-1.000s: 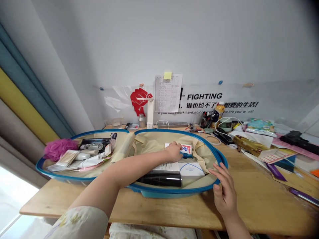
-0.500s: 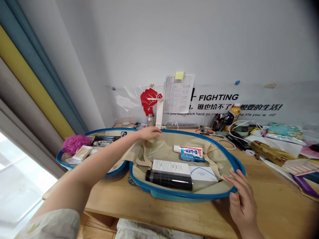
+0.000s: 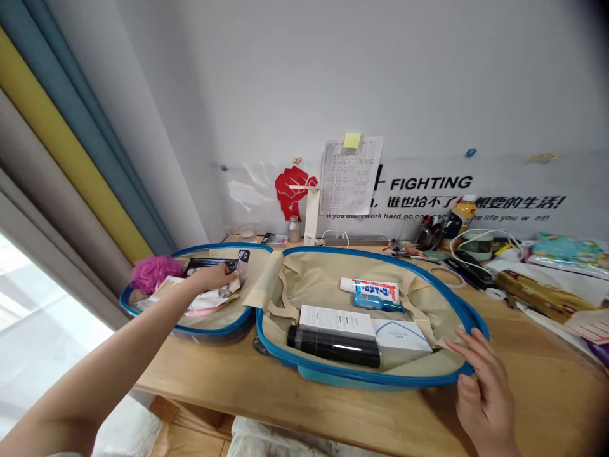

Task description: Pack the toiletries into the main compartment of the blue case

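Observation:
An open suitcase with a blue rim (image 3: 361, 252) and beige lining lies on the wooden desk. My left hand (image 3: 214, 278) reaches into its smaller left half, fingers closed at a small pale item beside a black pack; what they grip is not clear. A pink bath puff (image 3: 153, 274) sits at that half's far left. My right hand (image 3: 490, 388) rests at the right half's rim, fingers apart, holding nothing. Inside the right half lie a toothpaste tube (image 3: 368, 289), a blue tube (image 3: 377, 303), a white printed box (image 3: 337, 321), another white box (image 3: 403, 336) and a black cylinder (image 3: 335, 347).
Behind the suitcase stand a small grey bottle (image 3: 294, 228), a white lamp (image 3: 311, 216) and a power strip (image 3: 356, 241). Pens, a yellow-labelled bottle (image 3: 460, 222), cables and a gold pouch (image 3: 533, 292) crowd the desk's right side. Curtains (image 3: 90, 171) hang at left.
My left hand has moved from the right half's back rim, left and down into the left half, its fingers now closed at the items there. My right hand stays at the rim.

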The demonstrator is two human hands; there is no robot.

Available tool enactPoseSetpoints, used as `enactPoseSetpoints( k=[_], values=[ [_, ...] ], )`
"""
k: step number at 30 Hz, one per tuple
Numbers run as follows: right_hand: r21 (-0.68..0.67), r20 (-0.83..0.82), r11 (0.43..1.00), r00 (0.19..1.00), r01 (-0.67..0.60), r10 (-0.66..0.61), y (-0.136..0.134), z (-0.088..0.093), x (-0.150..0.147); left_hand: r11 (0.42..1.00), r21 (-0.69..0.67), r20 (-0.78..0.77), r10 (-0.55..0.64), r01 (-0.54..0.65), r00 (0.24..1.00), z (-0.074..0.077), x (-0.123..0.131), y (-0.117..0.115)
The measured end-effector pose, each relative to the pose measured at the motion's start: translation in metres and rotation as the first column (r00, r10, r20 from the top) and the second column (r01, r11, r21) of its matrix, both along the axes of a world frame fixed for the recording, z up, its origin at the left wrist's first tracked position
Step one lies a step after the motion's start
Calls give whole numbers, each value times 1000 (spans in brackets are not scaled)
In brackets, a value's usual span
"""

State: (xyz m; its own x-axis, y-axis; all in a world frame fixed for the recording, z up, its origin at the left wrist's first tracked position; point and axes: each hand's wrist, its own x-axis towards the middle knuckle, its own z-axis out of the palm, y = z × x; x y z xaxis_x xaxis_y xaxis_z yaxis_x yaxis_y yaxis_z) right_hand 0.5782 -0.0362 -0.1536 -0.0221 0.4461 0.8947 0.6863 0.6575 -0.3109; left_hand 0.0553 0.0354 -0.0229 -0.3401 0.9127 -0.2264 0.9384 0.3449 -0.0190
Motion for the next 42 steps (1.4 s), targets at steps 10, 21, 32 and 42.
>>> enactPoseSetpoints(
  k=[10, 21, 32, 42],
  values=[
    [-20, 12, 1000, 1000, -9, 9, -2, 0, 1, 1000, -28, 16, -1, 2, 1000, -11, 6, 12],
    [-27, 3, 1000, 1000, -2, 2, -2, 0, 1, 999, 15, 72, 27, -28, 997, -13, 5, 13],
    [3, 17, 1000, 1000, -2, 2, -1, 1, 0, 983, 176, 49, 35, -43, 998, 2, -43, 23],
    [-18, 10, 1000, 1000, 1, -1, 1, -3, 3, 990, 59, -92, -123, 129, 988, -14, -83, 2]
  ],
)
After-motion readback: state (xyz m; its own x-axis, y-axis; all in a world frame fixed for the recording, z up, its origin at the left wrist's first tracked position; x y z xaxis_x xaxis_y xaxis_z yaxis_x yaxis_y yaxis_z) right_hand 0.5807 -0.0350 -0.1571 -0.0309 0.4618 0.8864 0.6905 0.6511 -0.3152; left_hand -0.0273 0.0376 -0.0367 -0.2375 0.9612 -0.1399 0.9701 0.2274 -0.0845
